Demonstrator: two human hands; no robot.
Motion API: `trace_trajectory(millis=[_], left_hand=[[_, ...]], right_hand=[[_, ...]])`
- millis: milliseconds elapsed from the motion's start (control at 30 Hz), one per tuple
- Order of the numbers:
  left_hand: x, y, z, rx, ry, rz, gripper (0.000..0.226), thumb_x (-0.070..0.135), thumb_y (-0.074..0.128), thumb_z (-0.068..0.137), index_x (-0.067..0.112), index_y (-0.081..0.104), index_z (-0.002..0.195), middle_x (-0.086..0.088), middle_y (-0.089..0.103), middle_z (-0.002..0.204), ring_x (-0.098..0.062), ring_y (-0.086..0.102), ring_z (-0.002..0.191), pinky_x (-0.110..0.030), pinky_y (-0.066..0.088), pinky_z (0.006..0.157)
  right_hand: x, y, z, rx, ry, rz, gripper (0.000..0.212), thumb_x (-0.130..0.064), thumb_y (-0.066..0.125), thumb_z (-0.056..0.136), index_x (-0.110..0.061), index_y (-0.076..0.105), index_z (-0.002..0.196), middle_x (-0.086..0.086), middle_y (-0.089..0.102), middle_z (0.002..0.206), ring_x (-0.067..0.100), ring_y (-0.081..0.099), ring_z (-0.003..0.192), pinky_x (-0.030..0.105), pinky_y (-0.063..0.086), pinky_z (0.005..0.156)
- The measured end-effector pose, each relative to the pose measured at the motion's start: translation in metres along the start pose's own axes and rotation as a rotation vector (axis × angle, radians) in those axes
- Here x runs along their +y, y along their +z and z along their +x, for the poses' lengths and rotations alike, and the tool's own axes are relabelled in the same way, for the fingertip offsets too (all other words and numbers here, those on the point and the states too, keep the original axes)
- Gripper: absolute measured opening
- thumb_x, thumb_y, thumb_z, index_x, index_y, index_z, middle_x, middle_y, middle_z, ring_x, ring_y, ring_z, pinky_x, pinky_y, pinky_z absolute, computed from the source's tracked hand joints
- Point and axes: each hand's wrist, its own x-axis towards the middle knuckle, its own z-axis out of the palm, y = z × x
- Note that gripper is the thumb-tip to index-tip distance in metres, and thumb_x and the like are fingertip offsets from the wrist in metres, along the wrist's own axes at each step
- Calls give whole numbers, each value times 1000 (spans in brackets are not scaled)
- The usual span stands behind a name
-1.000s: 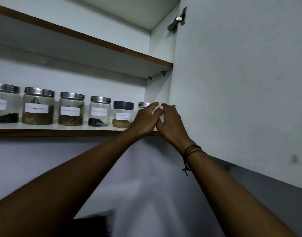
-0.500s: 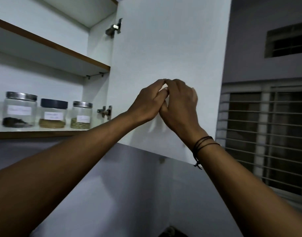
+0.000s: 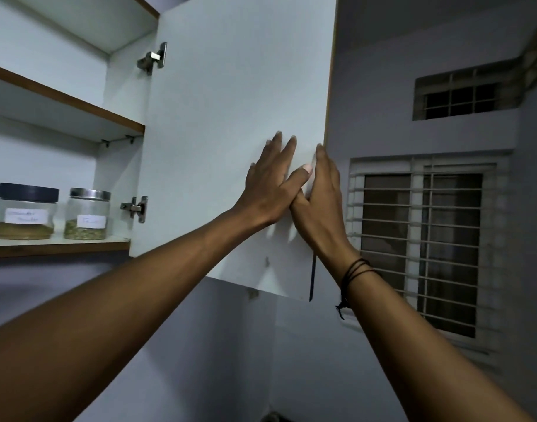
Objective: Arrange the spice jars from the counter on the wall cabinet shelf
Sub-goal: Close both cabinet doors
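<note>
Two labelled spice jars stand on the wall cabinet shelf [image 3: 57, 245] at the left: a black-lidded jar [image 3: 26, 215] and, right of it, a steel-lidded jar [image 3: 87, 214]. A sliver of another jar shows at the left frame edge. Both my hands are on the open white cabinet door [image 3: 230, 117], away from the jars. My left hand [image 3: 270, 187] lies flat on its inner face with fingers spread. My right hand [image 3: 322, 193] is at the door's free edge, most fingers hidden behind that edge, as if gripping it. My left thumb overlaps my right hand.
An upper shelf [image 3: 66, 102] sits above the jar row. Two metal hinges [image 3: 153, 60] [image 3: 136, 207] hold the door. To the right are a barred window [image 3: 422, 248] and a small vent [image 3: 465, 92] high on the grey wall.
My hands left the jar at the shelf's right end and moved right onto the door. The clasped fingers spread out, and the view swung right, so fewer jars show.
</note>
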Motion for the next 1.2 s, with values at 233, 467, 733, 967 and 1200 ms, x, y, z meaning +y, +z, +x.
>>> trace_trajectory(millis=[233,467,733,967,1200], left_hand=[[3,-26,-8,29,68,-3,74,57,30,92,32,9,158,8,-7,168,-9,-11,153,-56,-2,123],[1,-98,-29,104,221,-60,78,52,33,93,20,6,159,3,-3,168,-9,-6,154,-50,4,125],[-17,-214,-80,185,53,-309,65,55,44,86,12,49,135,20,68,104,10,64,95,-10,51,78],[-43,-326,-115,370,17,-196,44,19,42,101,6,47,142,-4,68,121,-19,63,115,-28,51,93],[-82,-402,-144,559,-203,60,33,24,47,103,17,58,134,2,72,119,-15,68,113,-26,55,89]], right_hand=[[-33,-3,-12,118,-47,110,71,-29,57,95,-20,21,155,-1,36,153,-41,22,106,-15,19,79],[-100,9,-42,97,-181,372,72,-22,63,89,-9,31,152,-12,42,141,-26,34,117,-7,29,91],[-187,77,-51,-42,-357,677,53,-21,58,91,-9,48,142,2,50,138,17,53,123,41,51,97],[-242,160,-50,-266,-492,582,61,-35,53,92,-28,36,150,-4,32,151,14,32,132,26,31,104],[-289,244,-54,-475,-589,350,79,-42,57,91,-32,13,156,-6,-2,165,24,4,147,48,21,118]])
